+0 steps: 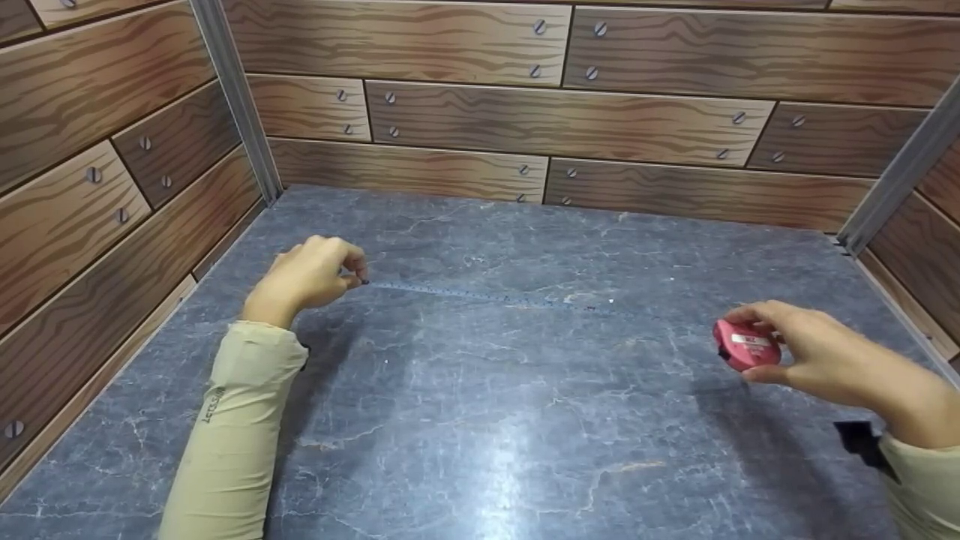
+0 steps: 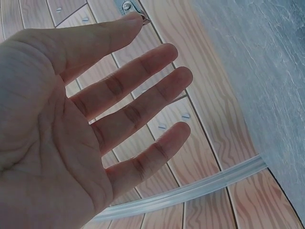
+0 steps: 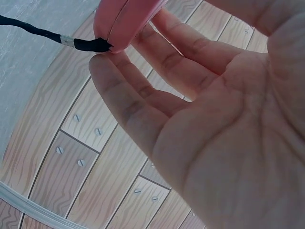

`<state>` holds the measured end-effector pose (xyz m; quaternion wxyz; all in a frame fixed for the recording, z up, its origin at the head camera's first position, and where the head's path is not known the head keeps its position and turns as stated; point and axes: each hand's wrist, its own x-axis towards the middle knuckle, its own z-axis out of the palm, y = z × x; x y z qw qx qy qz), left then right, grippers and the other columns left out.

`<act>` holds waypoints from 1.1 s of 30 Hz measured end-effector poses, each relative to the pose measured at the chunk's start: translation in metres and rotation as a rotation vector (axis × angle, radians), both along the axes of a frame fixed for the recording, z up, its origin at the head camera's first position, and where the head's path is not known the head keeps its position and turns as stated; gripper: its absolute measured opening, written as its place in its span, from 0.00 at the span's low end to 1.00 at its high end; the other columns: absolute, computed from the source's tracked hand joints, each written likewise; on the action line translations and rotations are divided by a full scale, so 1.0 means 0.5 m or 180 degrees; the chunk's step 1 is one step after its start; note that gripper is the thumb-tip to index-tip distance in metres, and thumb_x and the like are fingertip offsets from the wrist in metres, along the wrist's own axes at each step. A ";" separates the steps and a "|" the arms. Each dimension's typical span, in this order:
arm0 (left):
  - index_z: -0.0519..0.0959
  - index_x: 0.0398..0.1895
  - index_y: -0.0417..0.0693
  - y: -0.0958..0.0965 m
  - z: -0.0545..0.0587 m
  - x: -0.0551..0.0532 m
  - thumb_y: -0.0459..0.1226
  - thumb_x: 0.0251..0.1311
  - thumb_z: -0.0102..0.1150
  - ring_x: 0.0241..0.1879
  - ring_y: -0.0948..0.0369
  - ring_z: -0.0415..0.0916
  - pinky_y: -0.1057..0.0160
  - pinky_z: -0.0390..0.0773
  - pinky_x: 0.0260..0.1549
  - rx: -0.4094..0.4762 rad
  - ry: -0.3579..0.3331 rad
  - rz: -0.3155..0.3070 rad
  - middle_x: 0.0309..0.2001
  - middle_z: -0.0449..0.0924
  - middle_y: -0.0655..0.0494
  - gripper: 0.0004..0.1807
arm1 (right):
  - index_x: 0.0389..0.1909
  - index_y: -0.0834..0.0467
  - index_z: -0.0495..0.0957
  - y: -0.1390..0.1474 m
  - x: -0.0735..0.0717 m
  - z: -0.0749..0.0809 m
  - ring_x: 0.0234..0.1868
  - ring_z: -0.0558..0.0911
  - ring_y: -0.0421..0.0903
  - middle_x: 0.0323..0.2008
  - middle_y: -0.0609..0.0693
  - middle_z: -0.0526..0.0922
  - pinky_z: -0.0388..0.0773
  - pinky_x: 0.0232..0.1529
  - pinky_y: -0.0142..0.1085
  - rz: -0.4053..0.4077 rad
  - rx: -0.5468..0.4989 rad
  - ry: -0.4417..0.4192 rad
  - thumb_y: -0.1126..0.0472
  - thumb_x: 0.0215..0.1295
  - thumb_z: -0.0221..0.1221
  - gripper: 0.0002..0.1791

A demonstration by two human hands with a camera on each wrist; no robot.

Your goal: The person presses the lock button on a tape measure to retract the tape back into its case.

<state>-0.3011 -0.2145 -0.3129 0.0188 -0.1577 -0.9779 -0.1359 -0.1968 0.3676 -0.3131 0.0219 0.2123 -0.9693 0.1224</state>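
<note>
A red tape measure [image 1: 748,345] is held by its round case between the thumb and fingers of my right hand [image 1: 840,352], above the right side of the table. Its thin blade [image 1: 480,295] is pulled out across to the left. At the far end my left hand [image 1: 304,277] pinches the tip of the blade. In the left wrist view the metal end hook [image 2: 127,6] shows at the thumb tip, and the other three fingers are spread. The right wrist view shows part of the red case [image 3: 126,24] and a black wrist strap [image 3: 90,45].
Both hands are over a grey marbled tabletop [image 1: 480,405]. Wood-plank patterned walls [image 1: 457,112] enclose it at the back and both sides. Metal posts stand at the back left [image 1: 238,97] and back right [image 1: 900,172] corners.
</note>
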 end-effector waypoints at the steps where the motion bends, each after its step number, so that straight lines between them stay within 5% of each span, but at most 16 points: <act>1: 0.89 0.39 0.55 0.000 0.000 0.000 0.32 0.67 0.62 0.50 0.44 0.86 0.29 0.79 0.50 -0.0002 -0.0003 0.0002 0.54 0.91 0.55 0.09 | 0.63 0.68 0.77 0.000 0.000 -0.001 0.53 0.87 0.62 0.53 0.62 0.87 0.84 0.51 0.43 0.0011 -0.0007 0.0012 0.60 0.55 0.80 0.37; 13: 0.89 0.38 0.56 0.010 -0.001 0.001 0.31 0.66 0.61 0.42 0.51 0.83 0.36 0.80 0.45 0.0011 -0.0049 -0.0049 0.51 0.92 0.54 0.11 | 0.63 0.65 0.79 0.002 -0.002 -0.004 0.54 0.86 0.60 0.54 0.60 0.88 0.84 0.53 0.46 -0.0006 0.0019 0.0072 0.59 0.54 0.81 0.37; 33: 0.89 0.38 0.56 0.028 -0.005 0.001 0.31 0.66 0.62 0.42 0.52 0.85 0.40 0.81 0.44 0.0017 -0.0003 -0.0206 0.47 0.92 0.56 0.10 | 0.63 0.65 0.80 -0.001 -0.004 -0.005 0.52 0.87 0.60 0.52 0.58 0.89 0.83 0.51 0.45 0.0051 0.0056 0.0173 0.56 0.53 0.82 0.37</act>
